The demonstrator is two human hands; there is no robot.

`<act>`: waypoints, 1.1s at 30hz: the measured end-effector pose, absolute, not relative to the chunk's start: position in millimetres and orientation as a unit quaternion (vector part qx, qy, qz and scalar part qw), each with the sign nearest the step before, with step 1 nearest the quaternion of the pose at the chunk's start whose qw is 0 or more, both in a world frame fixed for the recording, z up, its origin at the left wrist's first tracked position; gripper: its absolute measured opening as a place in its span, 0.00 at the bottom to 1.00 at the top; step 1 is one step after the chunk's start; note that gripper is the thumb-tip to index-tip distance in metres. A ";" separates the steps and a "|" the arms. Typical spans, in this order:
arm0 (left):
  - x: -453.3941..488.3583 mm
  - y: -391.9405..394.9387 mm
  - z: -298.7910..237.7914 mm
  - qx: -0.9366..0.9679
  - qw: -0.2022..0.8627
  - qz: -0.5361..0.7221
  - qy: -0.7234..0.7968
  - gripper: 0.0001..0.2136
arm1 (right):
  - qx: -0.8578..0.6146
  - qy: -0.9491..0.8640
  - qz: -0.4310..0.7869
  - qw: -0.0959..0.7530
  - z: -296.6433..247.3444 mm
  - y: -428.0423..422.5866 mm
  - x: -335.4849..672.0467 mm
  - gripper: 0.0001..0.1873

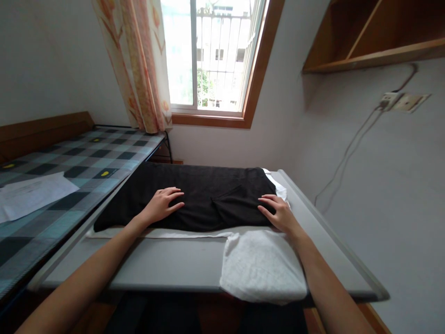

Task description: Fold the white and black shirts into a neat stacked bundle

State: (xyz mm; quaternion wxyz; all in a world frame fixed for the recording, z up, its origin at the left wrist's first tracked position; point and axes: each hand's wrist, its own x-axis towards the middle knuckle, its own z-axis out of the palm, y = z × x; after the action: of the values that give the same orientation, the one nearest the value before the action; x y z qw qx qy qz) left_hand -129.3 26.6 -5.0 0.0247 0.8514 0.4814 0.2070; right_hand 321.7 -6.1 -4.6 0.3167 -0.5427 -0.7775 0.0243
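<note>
A piece of black cloth (194, 195), perhaps a folded garment, is spread across the grey table (174, 264), with a few creases right of its middle. White fabric (262, 264) shows from under it along the front and right edges, and a wide part of that fabric reaches over the table's front edge. My left hand (162, 204) is at the left part of the black cloth, fingers apart and pointing right. Over the cloth's right end, my right hand (276, 211) has its fingers spread toward the left. Neither hand grips anything; whether the fingertips press the cloth is unclear.
A bed with a checked mattress (118, 155) adjoins the table on the left, with white papers (38, 195) on it. Behind are a window (215, 60) and a flowered curtain (139, 69). At right, a cable (342, 160) hangs from a wall socket (391, 99) below a wooden shelf (371, 60).
</note>
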 end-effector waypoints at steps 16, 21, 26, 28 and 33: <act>-190.0 17.8 8.6 0.863 0.129 0.184 0.453 0.16 | -0.493 -0.817 0.192 0.231 3.7 -17.3 354.7 0.22; -230.0 -6.7 20.2 0.848 0.184 0.132 0.479 0.16 | -0.484 -0.831 0.184 0.205 2.0 -27.7 369.6 0.22; -256.5 -23.6 28.1 0.847 0.234 0.096 0.468 0.17 | -0.482 -0.829 0.134 0.249 -12.7 -25.7 369.4 0.24; -263.7 -25.8 27.8 0.849 0.235 0.099 0.462 0.15 | -0.482 -0.828 0.115 0.263 -15.8 -24.4 369.1 0.23; -279.0 -25.2 23.5 0.835 0.190 0.124 0.501 0.12 | -0.478 -0.823 0.105 0.287 -15.4 -22.4 371.9 0.19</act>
State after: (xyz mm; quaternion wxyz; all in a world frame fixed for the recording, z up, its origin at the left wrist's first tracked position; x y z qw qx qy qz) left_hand -279.0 -25.2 23.5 0.1899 0.8353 0.5008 0.1243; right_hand 371.9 -22.4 -15.4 0.2866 -0.4784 -0.8233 0.1055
